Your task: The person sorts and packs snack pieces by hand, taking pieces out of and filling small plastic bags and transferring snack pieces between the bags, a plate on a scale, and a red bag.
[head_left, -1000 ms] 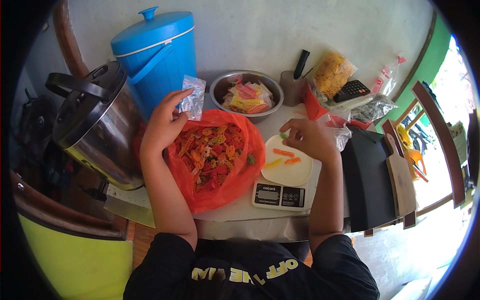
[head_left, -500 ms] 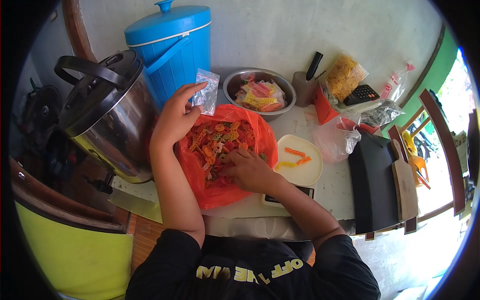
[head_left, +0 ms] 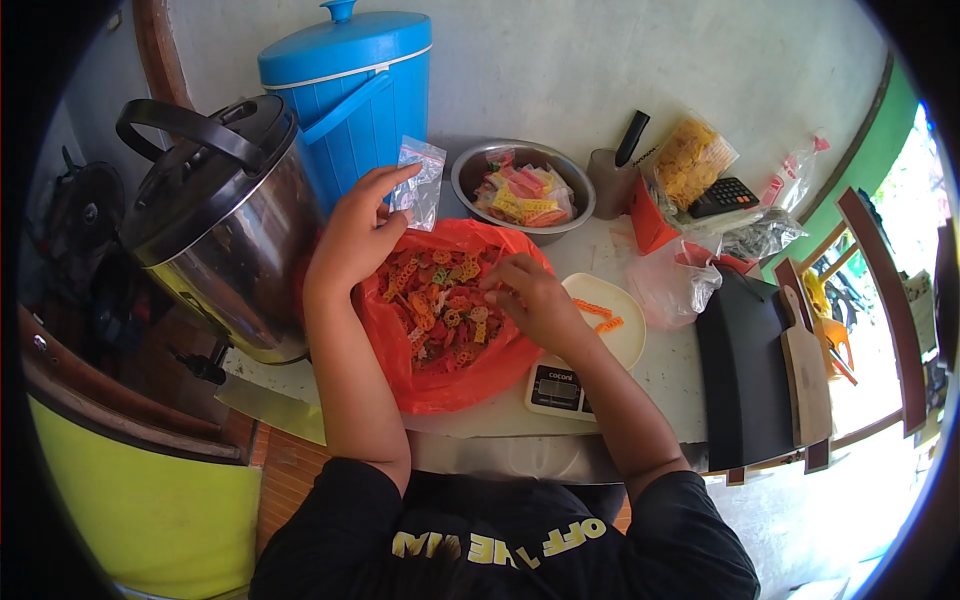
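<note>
My left hand pinches a small clear zip bag between thumb and fingers, above the far left rim of a red plastic bag. The red bag lies wide open, filled with colourful dry snack pieces, wheel-shaped and ladder-shaped. Over its right side is my right hand, fingers curled together; whatever they hold cannot be made out. Just right of that hand, a kitchen scale carries a cream plate with orange ladder-shaped pieces. My forearm covers part of the plate and scale.
Behind the red bag stands a metal bowl of filled small packets. A steel pot and blue cooler rise at left. At right are a red box, calculator, crumpled plastic bag and wooden board.
My right hand has risen out of the snack pieces and shifted right, towards the plate, uncovering the scale's display. My left hand keeps its hold on the zip bag.
</note>
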`<state>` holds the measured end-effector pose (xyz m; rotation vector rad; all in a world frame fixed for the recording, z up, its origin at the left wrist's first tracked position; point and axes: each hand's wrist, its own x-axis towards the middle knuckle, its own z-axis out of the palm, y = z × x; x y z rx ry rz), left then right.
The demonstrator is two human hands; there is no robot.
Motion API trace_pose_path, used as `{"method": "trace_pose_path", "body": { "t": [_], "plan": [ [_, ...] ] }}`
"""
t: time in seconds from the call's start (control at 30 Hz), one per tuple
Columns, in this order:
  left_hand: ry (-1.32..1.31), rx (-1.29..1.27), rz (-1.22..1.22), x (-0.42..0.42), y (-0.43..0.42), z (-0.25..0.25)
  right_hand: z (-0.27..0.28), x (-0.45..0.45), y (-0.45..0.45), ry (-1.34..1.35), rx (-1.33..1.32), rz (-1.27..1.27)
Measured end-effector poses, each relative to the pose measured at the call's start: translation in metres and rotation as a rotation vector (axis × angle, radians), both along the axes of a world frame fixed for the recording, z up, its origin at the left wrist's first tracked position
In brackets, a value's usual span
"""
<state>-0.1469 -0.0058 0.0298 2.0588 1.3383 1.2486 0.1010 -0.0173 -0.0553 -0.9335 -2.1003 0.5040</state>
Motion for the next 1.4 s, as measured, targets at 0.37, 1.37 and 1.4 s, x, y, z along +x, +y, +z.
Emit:
{"method": "trace_pose_path", "body": {
  "t": [0.37, 1.37, 1.4],
  "plan": [
    [-0.005, -0.022, 0.002, 0.000, -0.001, 0.002, -0.001, 0.011, 0.002, -0.143, 0.026, -0.074],
    [-0.005, 0.045, -0.006, -0.006, 0.002, -0.003, -0.028, -0.037, -0.002, -0.213, 0.362, 0.011],
    [-0.007, 0.042, -0.004, -0.004, 0.004, -0.003, -0.022, -0.030, -0.002, -0.223, 0.302, -0.007]
  ]
}}
